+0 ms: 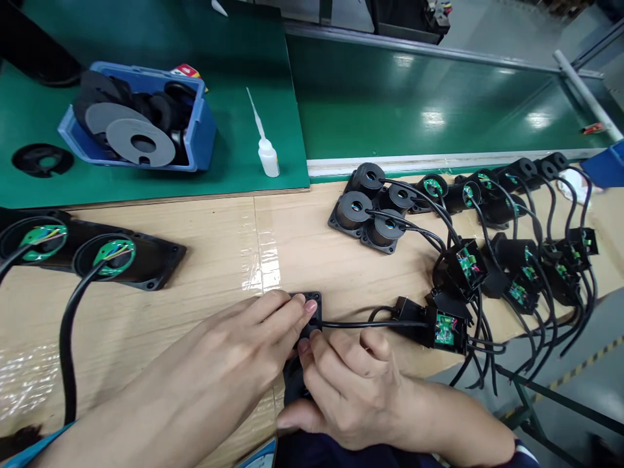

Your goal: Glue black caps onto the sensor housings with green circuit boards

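Near the table's front edge is a black plastic housing (314, 304) with a square flange, mostly covered by my hands. My left hand (258, 338) bends over its far side, fingers pressed together on the flange. From the near side, my right hand (348, 383) grips the same part with curled fingers, thumb low on the left. A black cable (370, 324) leads right from the housing to a small black box with an exposed green circuit board (444, 329). What lies under my fingertips is hidden.
A blue bin (202, 130) of black rings and grey discs stands back left, beside a white needle-tip bottle (268, 158). Larger black housings (146, 257) with thick cables lie left. A round-housing cluster (353, 209) and several wired units (521, 292) crowd the right.
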Motion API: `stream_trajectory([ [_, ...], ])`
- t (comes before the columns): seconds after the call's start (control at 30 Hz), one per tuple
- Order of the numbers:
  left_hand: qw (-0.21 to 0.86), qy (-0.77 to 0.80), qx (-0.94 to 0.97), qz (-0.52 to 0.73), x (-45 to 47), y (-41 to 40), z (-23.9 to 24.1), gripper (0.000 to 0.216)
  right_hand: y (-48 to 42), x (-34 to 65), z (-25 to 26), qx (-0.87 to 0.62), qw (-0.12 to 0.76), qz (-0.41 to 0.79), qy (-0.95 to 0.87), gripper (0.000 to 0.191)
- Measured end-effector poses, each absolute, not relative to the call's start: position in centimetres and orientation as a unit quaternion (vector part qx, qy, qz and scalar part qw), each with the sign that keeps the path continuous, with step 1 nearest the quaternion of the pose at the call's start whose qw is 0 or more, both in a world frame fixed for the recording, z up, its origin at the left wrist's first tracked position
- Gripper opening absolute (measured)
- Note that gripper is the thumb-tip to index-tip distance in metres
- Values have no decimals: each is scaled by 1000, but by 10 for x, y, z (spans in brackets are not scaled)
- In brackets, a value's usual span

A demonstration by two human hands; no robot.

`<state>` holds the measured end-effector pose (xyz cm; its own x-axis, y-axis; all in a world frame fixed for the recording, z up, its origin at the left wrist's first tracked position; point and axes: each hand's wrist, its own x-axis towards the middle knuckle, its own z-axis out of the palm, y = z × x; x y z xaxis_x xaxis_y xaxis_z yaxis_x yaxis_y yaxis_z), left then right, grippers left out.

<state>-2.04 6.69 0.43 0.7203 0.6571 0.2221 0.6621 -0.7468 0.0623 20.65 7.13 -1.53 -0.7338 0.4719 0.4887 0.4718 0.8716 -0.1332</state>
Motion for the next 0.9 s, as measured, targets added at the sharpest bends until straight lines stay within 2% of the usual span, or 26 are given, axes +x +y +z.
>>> stream_trajectory([
  [0.13,0,-355,-929,-99,-21,67,7,52,72,208,-15,-247,255,-7,-935,53],
  [0.23,-22,-386,-916,-112,-22,65,5,45,73,208,-17,-258,297,-2,-919,58],
  [0.47,-61,-466,-869,-158,-25,59,-10,42,77,207,-24,-244,304,46,-920,65],
  [0.6,-94,-497,-849,-150,-25,51,-15,43,79,208,-23,-242,276,83,-926,55],
  [0.77,-144,-505,-834,-168,-24,53,-21,44,86,214,-12,-214,246,78,-942,28],
  [0.9,-223,-495,-816,-198,-19,58,-29,42,93,219,-5,-200,195,84,-957,24],
])
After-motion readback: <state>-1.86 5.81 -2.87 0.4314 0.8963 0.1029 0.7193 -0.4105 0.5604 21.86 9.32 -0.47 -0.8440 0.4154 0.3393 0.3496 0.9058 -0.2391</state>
